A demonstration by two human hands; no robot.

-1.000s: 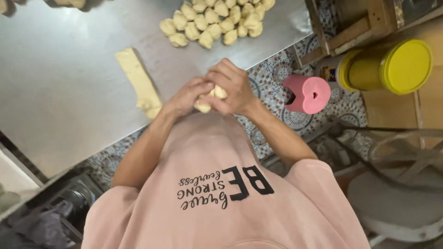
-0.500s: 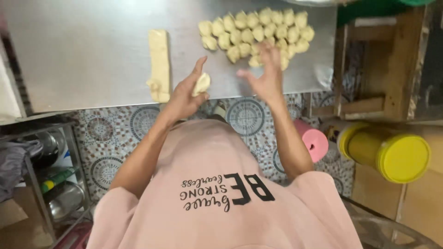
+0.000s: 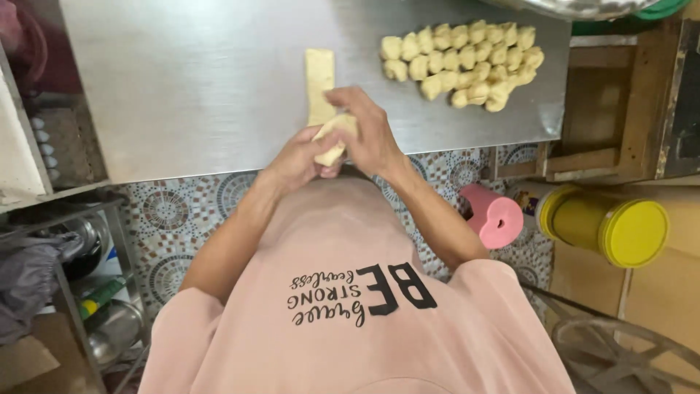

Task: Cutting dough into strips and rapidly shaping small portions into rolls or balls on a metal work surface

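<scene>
Both hands at the near edge of a steel worktop (image 3: 182, 87), closed around one small piece of pale dough (image 3: 332, 138). Left hand (image 3: 295, 162) underneath, fingers curled up around the lump; right hand (image 3: 368, 131) over it, fingers folded down onto the top, thumb hidden behind. Just beyond the hands, a flat strip of dough (image 3: 319, 82) lying lengthwise on the metal, its near end right at the held piece; whether joined or already separate, impossible to tell. Further right on the worktop, a tight cluster of shaped dough pieces (image 3: 463, 62), a few dozen by the look of it, touching one another in rough rows. Judging by that, much of the shaping done, most of one strip left. Below the worktop edge, patterned tile (image 3: 182, 211); at right, a pink container (image 3: 496, 217) beside a yellow-lidded jar (image 3: 620, 228).
</scene>
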